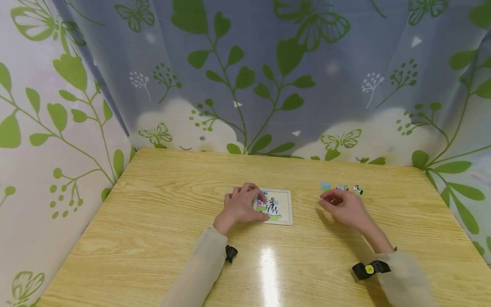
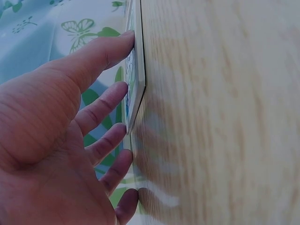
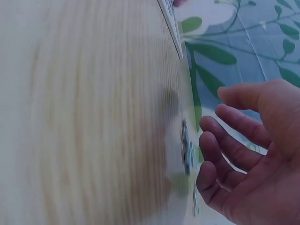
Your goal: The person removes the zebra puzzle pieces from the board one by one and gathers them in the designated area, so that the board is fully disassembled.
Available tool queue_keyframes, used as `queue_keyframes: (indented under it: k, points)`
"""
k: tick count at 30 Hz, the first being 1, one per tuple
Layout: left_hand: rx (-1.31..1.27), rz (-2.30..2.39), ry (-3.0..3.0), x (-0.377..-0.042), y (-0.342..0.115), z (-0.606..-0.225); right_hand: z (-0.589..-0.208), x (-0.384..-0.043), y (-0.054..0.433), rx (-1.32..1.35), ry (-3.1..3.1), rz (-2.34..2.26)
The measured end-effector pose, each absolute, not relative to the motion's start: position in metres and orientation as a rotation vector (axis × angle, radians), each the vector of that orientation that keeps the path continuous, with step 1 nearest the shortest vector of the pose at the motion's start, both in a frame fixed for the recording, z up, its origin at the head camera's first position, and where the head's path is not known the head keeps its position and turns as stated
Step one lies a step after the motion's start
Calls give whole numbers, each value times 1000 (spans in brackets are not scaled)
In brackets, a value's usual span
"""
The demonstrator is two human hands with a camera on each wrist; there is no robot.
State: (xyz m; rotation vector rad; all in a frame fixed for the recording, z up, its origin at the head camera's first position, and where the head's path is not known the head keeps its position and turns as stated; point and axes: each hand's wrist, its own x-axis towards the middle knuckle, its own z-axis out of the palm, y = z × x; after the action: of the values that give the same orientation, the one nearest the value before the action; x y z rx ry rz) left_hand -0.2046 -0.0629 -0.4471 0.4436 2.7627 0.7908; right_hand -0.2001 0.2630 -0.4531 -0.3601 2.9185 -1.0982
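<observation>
A square puzzle board (image 1: 285,207) with a pale border carries a partly assembled zebra picture. Over its left side lies my left hand (image 1: 242,205), thumb and fingertips resting on the board and the nearby table, fingers spread and relaxed; the left wrist view shows the thumb (image 2: 105,54) touching the board's face. My right hand (image 1: 347,209) hovers above the table right of the board, fingers loosely bent; nothing shows between thumb and fingers in the right wrist view. Just beyond it lie a blue-green puzzle piece (image 1: 325,186), a partly covered piece (image 1: 342,187) and a black-and-white piece (image 1: 358,189).
The wood-grain table (image 1: 172,187) spreads around both hands. A curtain (image 1: 245,76) printed with leaves and butterflies stands along the back edge, with similar cloth at both sides. A dark band with a camera sits on each wrist.
</observation>
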Motion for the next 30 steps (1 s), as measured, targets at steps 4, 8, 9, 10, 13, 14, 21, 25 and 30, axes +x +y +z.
queue_keyframes:
  k: [4, 8, 9, 10, 13, 14, 21, 25, 30]
  points:
    - [439, 789, 2763, -205, -63, -449, -454, -199, 249, -399, 2890, -1134]
    - [437, 781, 2764, -206, -63, -449, -455, -200, 236, -443, 2861, -1161]
    - [436, 780, 2764, -206, -63, -449, -455, -200, 232, -452, 2853, -1164]
    - [434, 780, 2763, -206, -63, -449, -456, -201, 229, -461, 2842, -1172]
    - [429, 778, 2761, -206, -63, -448, -457, -202, 219, -474, 2817, -1179]
    - [427, 777, 2761, -206, -63, -448, -457, -202, 216, -478, 2810, -1179]
    - [413, 761, 2759, -206, -63, -447, -459, -204, 196, -518, 2776, -1190]
    - [410, 756, 2756, -207, -62, -447, -460, -204, 187, -553, 2772, -1181]
    - [411, 749, 2756, -208, -62, -447, -462, -208, 180, -585, 2766, -1170]
